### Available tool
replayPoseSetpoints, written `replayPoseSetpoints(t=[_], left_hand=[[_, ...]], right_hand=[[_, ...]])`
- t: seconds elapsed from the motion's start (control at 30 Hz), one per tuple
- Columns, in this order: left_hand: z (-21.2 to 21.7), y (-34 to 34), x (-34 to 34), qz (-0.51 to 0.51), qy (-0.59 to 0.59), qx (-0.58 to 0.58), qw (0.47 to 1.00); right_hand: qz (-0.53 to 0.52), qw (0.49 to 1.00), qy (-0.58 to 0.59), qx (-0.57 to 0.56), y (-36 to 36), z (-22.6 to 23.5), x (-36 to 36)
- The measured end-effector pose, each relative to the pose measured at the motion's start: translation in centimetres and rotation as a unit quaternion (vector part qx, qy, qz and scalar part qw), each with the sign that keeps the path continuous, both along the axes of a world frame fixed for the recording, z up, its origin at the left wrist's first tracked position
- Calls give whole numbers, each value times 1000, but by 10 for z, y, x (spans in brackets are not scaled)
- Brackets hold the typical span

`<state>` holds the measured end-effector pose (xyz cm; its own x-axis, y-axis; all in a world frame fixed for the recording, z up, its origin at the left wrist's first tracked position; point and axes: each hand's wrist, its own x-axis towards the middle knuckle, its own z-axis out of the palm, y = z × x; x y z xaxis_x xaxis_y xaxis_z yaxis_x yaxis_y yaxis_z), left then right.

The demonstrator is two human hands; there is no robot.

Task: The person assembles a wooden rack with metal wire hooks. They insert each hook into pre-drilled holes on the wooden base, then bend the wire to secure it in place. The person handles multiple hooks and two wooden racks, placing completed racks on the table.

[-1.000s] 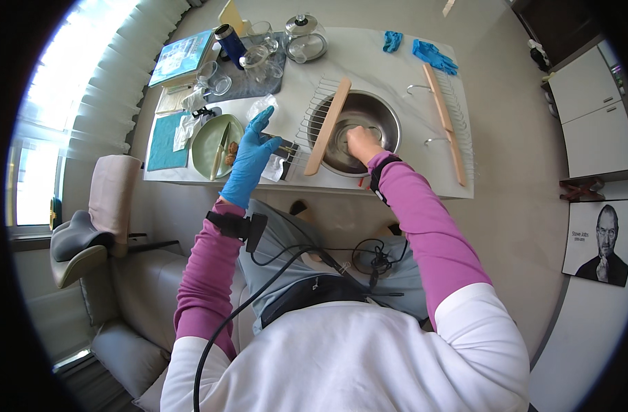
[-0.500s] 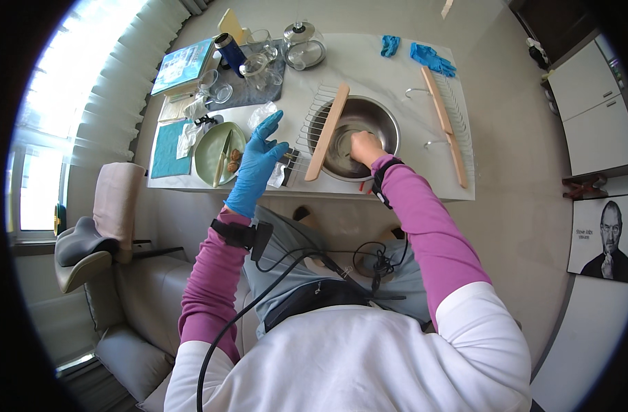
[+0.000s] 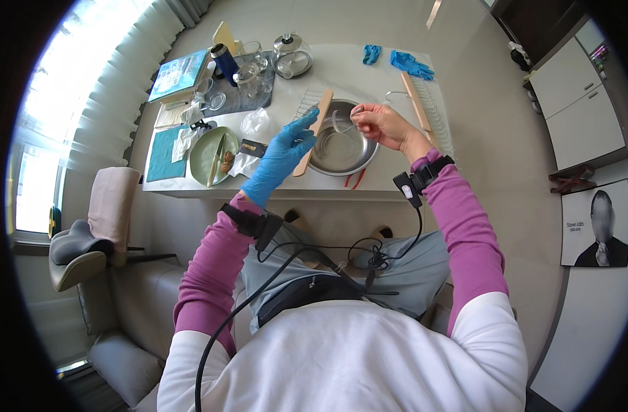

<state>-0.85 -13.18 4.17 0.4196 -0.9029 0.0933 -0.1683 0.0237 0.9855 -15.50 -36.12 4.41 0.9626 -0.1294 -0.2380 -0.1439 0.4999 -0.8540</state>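
My bare right hand (image 3: 386,128) is raised over the right side of a steel bowl (image 3: 373,152), fingers pinched. A thin, clear, curved strip (image 3: 339,125) hangs from the fingertips above the bowl; its exact kind is unclear. My left hand (image 3: 285,154), in a blue glove, has its fingers stretched out beside a wooden bar with wire prongs (image 3: 326,101) that lies along the bowl's left side. Whether the glove touches the bar I cannot tell. Below the left fingers is a small black packet (image 3: 253,147) on crumpled clear plastic.
A green plate (image 3: 203,152) with a knife and brown lumps stands at the left. Behind it are a blue flask (image 3: 225,64), glass jugs and a glass teapot (image 3: 291,56). Blue gloves (image 3: 411,65) lie at the far right, near another pronged wooden bar (image 3: 415,103).
My right hand has come up out of the bowl and moved right, lifting the clear strip. My left hand has shifted right toward the wooden bar. The view has shifted too.
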Motion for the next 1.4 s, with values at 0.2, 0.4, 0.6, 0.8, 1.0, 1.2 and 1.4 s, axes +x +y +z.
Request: replayPoseSetpoints(t=[0.2,0.4,0.6,0.8,1.0,1.2,1.4], left_hand=[[26,2,-23,-65,253,55,964],[40,21,-35,-18,292,4,956],[44,43,-42,35,253,-1,967],[56,53,-53,41,222,21,974],[62,58,-62,23,248,6,968],[61,64,-66,8,250,1,968],[66,70,-69,-21,283,10,959]], right_hand=[[46,996,-72,15,39,50,-28],[-47,996,-45,-65,67,72,-48],[-190,946,-68,-252,98,96,-70],[-209,890,-152,-375,135,110,-83],[-210,850,-198,-441,152,115,-84],[-200,837,-195,-471,162,114,-84],[-175,877,-186,-407,171,112,-84]])
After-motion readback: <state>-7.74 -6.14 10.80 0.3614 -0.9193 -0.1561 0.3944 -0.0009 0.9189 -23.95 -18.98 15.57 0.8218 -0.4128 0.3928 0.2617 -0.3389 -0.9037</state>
